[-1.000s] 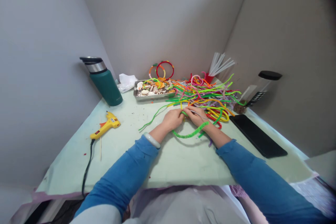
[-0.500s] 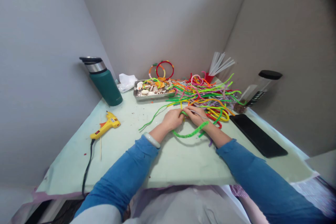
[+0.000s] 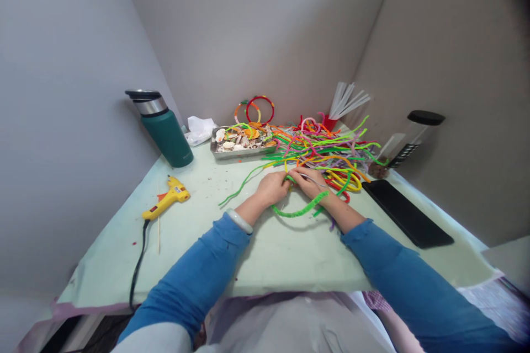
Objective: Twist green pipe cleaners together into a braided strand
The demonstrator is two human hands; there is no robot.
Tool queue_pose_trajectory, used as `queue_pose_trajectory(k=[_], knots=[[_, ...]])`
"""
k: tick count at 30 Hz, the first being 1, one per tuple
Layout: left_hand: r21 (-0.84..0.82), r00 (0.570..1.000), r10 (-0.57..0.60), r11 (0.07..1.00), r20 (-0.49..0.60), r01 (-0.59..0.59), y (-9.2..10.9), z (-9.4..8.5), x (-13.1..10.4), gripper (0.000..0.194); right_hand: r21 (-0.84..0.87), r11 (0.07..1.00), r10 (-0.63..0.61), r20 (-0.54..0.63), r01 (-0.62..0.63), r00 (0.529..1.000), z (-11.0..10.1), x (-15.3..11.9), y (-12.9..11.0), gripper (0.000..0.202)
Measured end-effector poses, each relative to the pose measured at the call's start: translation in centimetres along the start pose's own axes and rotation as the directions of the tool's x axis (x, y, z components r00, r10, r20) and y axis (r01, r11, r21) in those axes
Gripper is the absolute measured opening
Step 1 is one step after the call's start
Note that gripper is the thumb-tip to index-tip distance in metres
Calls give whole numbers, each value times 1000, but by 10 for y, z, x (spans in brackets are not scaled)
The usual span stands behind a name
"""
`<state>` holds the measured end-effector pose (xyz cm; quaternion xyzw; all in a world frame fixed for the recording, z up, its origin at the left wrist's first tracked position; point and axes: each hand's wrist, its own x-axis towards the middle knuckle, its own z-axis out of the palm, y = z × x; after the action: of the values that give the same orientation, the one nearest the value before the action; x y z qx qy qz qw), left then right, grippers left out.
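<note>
Near the middle of the table, my left hand (image 3: 273, 187) is closed on a green pipe cleaner (image 3: 298, 212). Its free part curves below both hands and ends by my right wrist. My right hand (image 3: 308, 181) touches my left at the fingertips and pinches the same green pipe cleaner. A thin pale purple strand (image 3: 315, 181) lies across the back of my right hand. The fingertips partly hide where the strands meet. Just beyond my hands spreads a pile of colourful pipe cleaners (image 3: 323, 146).
A metal tray (image 3: 244, 153) of shells stands behind, with two rings (image 3: 260, 98) against the wall. At left are a green bottle (image 3: 168, 135) and a yellow glue gun (image 3: 168, 198) with its cord. On the right are a black phone (image 3: 408, 214) and a clear bottle (image 3: 416, 135).
</note>
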<state>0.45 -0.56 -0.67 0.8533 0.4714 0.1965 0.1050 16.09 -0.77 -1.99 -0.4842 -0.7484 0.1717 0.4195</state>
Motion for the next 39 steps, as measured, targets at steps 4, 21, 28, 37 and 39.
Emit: queue_pose_trajectory(k=[4, 21, 28, 37, 39], knots=[[2, 1000, 3, 1000, -8, -3, 0, 0, 0, 28, -2, 1000, -4, 3, 4, 1000, -1, 0, -2, 31], [6, 1000, 12, 1000, -3, -12, 0, 0, 0, 27, -5, 1000, 2, 14, -2, 1000, -1, 1, -1, 31], [15, 1000, 6, 1000, -6, -6, 0, 0, 0, 27, 4, 1000, -5, 5, 5, 1000, -1, 0, 0, 31], [8, 1000, 11, 1000, -6, -11, 0, 0, 0, 27, -4, 1000, 1, 8, -1, 1000, -1, 0, -1, 31], [15, 1000, 8, 1000, -4, -8, 1, -1, 0, 27, -4, 1000, 1, 12, -1, 1000, -1, 0, -1, 30]])
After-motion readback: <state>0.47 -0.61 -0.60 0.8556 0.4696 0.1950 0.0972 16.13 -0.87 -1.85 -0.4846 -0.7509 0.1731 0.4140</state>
